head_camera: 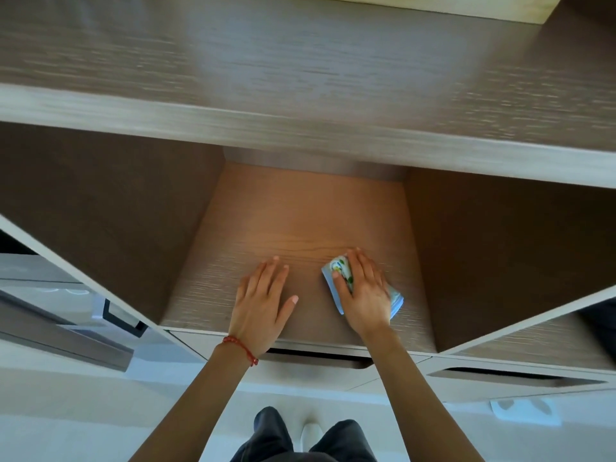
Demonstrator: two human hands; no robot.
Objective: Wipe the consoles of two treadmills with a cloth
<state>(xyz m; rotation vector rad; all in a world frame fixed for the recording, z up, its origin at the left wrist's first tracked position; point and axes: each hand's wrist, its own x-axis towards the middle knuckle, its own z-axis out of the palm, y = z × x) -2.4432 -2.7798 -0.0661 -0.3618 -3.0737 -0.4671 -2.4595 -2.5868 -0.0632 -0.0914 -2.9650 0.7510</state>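
Observation:
A folded light-blue cloth point(330, 283) with a white and green print lies on the wooden floor of an open shelf compartment point(300, 228). My right hand point(361, 291) lies flat on top of the cloth, pressing it to the shelf. My left hand point(263, 298), with a red string bracelet at the wrist, rests flat on the bare shelf floor to the left of the cloth, fingers spread, holding nothing. No treadmill console is in view.
A thick shelf board point(300, 138) overhangs the compartment from above. Brown side walls point(116, 221) close it on the left and right point(500, 255). Drawer fronts with cut-out handles point(500, 378) run below the front edge. My legs and the white floor point(100, 411) show at the bottom.

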